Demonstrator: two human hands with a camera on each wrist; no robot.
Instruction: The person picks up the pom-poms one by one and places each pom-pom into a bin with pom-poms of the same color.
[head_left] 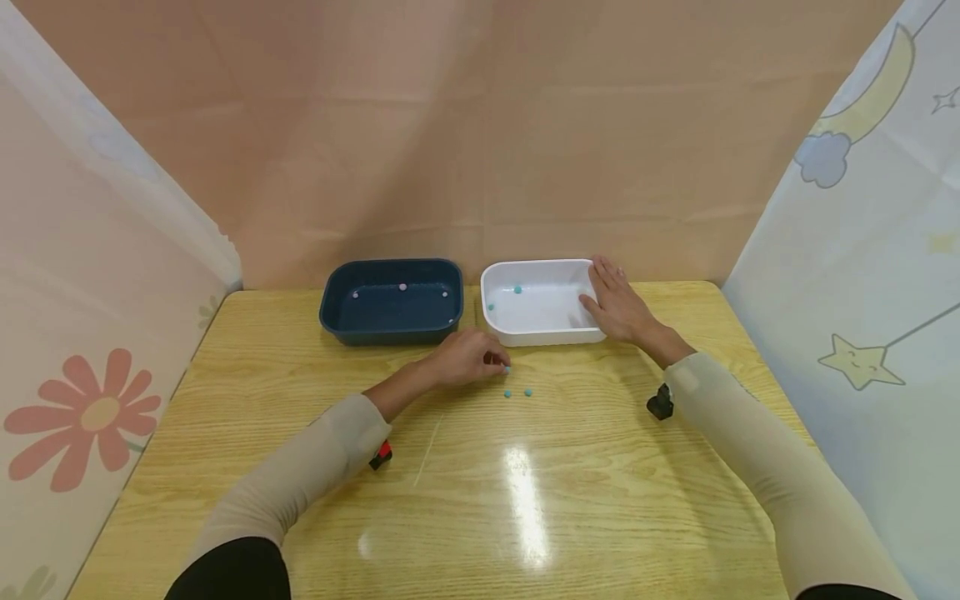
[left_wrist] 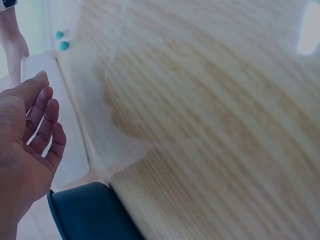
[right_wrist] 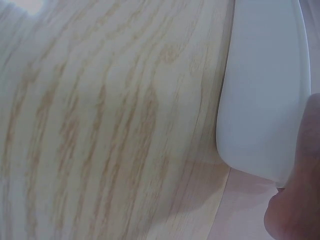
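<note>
My left hand [head_left: 468,357] is just in front of the gap between two trays and pinches a small teal ball [head_left: 507,369] between thumb and fingertips. In the left wrist view the hand [left_wrist: 32,135] hides that ball. Two more teal balls [head_left: 517,393] lie on the table close to its fingertips. Straight fingers of my right hand [head_left: 618,304] rest against the right end of the white tray [head_left: 551,337], the thumb reaching over its rim. Inside that tray sit a teal ball [head_left: 517,290] and another teal ball [head_left: 491,307] near its left wall.
A dark blue tray [head_left: 390,338] stands left of the white one, with several small pale pink balls [head_left: 402,287] inside. Both trays are at the back of the wooden table [head_left: 480,492], by a tan backdrop [head_left: 480,150]. Patterned sheets [head_left: 885,275] hang at the sides.
</note>
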